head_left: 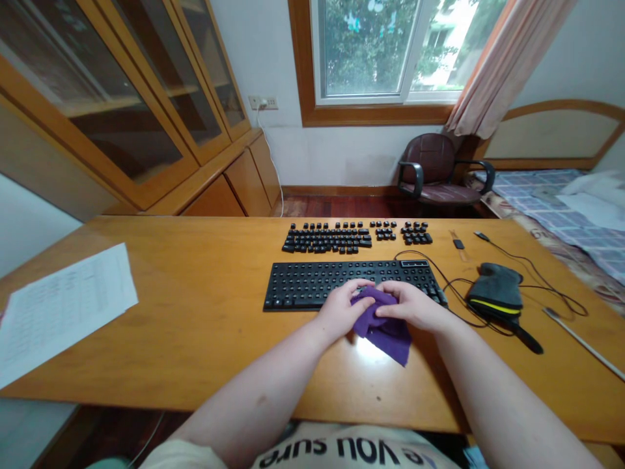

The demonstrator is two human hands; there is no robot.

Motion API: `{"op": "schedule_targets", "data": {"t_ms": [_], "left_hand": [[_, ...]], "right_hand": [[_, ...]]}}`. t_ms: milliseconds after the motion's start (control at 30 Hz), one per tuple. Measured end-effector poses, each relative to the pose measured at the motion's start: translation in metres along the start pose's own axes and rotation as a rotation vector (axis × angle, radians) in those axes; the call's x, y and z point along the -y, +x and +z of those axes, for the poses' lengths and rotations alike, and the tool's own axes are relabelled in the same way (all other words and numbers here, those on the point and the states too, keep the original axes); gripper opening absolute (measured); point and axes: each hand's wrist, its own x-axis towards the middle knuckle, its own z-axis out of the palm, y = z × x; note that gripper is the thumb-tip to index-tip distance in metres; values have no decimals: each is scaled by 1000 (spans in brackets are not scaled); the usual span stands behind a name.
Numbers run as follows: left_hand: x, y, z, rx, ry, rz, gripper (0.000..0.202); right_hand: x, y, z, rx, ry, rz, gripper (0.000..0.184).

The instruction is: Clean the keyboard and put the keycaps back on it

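Both my hands meet over the front edge of a black keyboard (297,283) whose keycaps are off. My left hand (344,306) pinches the left side of a purple cloth (388,335). On the cloth's other side, my right hand (407,303) grips it between thumb and fingers. One corner of the cloth hangs down toward me over the wooden desk (195,312). Whether anything is wrapped inside the cloth, I cannot tell. Behind the keyboard, loose black keycaps (327,240) lie in rows.
To the right lie a grey brush with a black handle (495,290), a cable with a USB plug (482,236), a small dark piece (458,243) and a thin white stick (581,342). Printed paper (73,306) lies at the left. A chair (430,166) stands beyond the desk.
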Motion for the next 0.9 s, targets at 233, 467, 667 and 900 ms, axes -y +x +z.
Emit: {"op": "schedule_targets", "data": {"t_ms": [233,467,667,900], "left_hand": [[7,2,2,-17,-74,-99,36],[8,5,-5,-205,-86,-44,30],[12,7,-7,-303,-91,-10,23],[13,7,-7,-285,-77,-4,23]], "right_hand": [[5,1,3,-309,99,-119,27],[10,2,-4,-599,183,-170,28],[45,-2,-35,-753,-863,14,32],[43,70,-29,-473,-1248,124,33]]}}
